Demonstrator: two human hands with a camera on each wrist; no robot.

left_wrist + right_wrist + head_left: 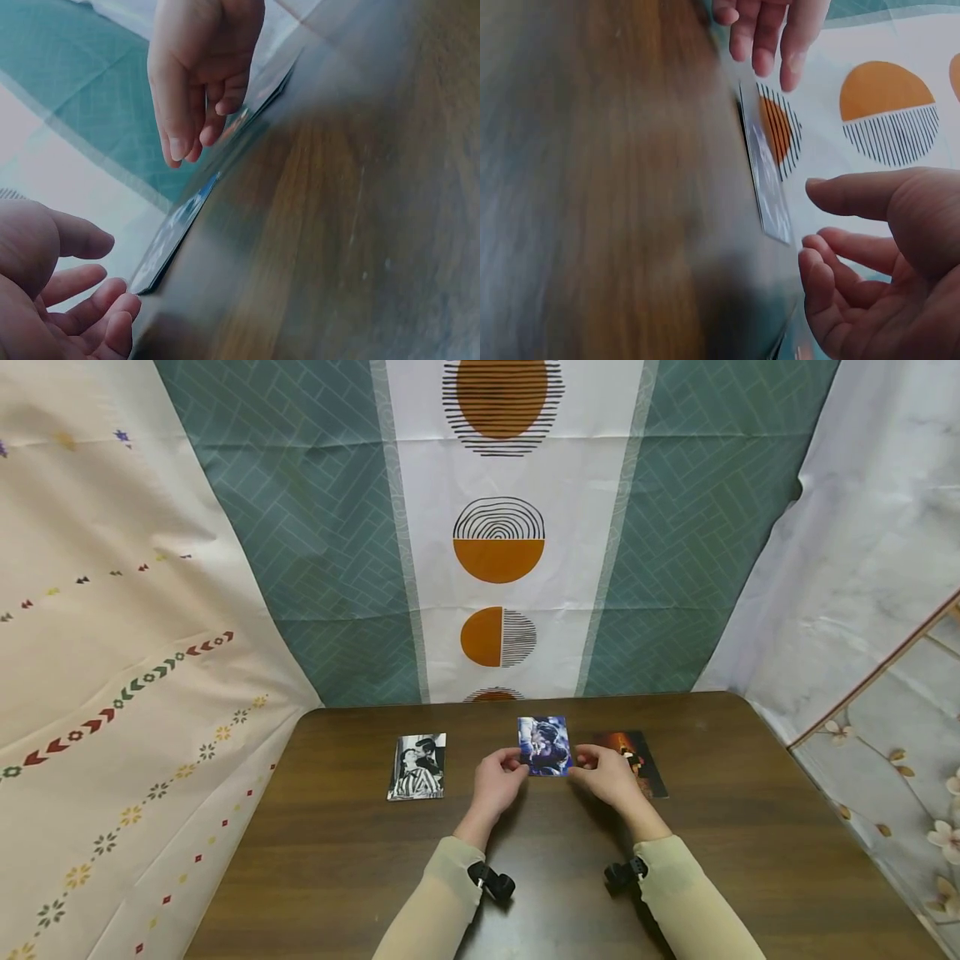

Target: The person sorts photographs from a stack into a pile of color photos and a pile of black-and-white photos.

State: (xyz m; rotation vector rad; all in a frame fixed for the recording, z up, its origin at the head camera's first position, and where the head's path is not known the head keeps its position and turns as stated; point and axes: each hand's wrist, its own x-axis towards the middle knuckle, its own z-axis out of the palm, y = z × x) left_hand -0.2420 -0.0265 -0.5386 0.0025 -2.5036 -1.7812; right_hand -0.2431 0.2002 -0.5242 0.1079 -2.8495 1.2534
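Note:
A blue-and-white picture card lies on the table between my two hands; seen edge-on in the left wrist view, it looks like a thin stack. My left hand is at its left edge, fingers loosely bent, the fingertips close against the card's end in the left wrist view. At the other side is my right hand, its thumb apart from the fingers and its fingertips just beside the card in the right wrist view. Whether either hand touches the card I cannot tell.
A black-and-white picture card lies to the left. To the right, a dark orange-and-black picture card is partly hidden by my right hand. The brown wooden table ends at a patterned cloth backdrop.

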